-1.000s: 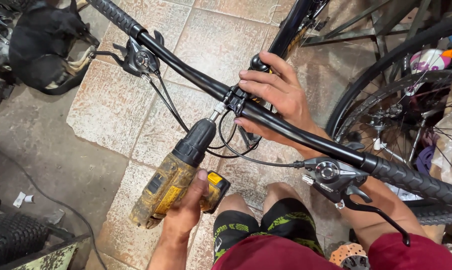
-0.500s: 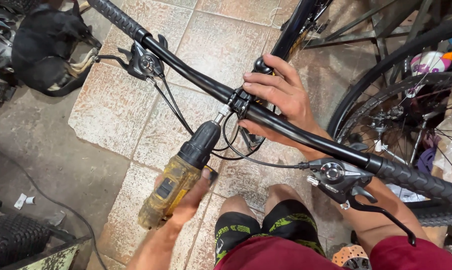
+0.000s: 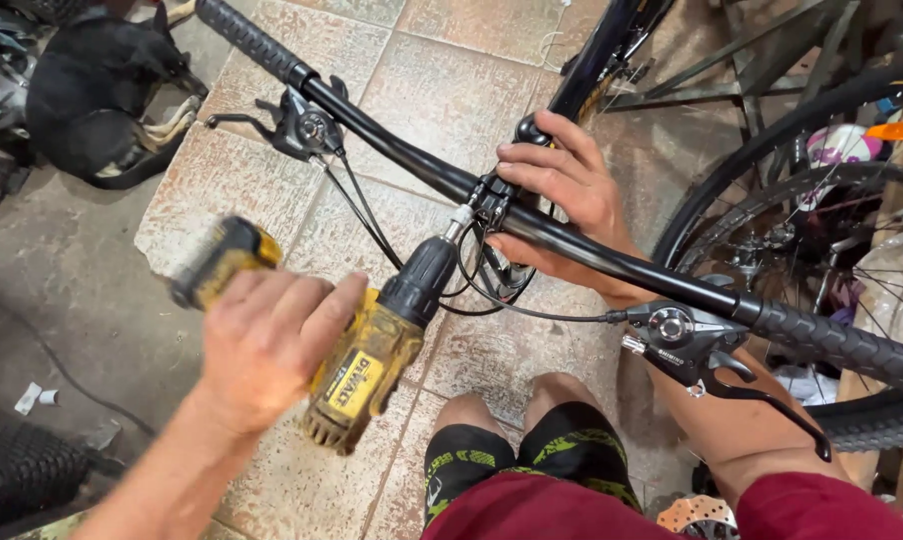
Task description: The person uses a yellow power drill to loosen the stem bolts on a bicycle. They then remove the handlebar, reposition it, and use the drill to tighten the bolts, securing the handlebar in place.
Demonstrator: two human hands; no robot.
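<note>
A yellow and black drill [image 3: 372, 345] is held in the left hand [image 3: 267, 345], the grip closed around its handle, at about 8 o'clock in the view. The drill's black chuck is aimed toward 1 o'clock, and its bit meets the stem clamp [image 3: 487, 200] at the middle of the black handlebar [image 3: 592, 255]. The handlebar runs from 11 o'clock to 4 o'clock across the view. The right hand [image 3: 562, 205] is laid over the bar just beside the clamp, with the fingers above the bar and the thumb below it, so that the grip is closed on the handlebar. A shifter with brake lever [image 3: 697, 350] is mounted on the bar at 4 o'clock, and a second one [image 3: 297, 125] at 11 o'clock; thin black cables hang from both. A wheel [image 3: 802, 230] is seen at 3 o'clock. A black dog [image 3: 97, 105] lies on the tiled floor [image 3: 222, 190] at 10 o'clock. The person's knees are seen at 6 o'clock.
</note>
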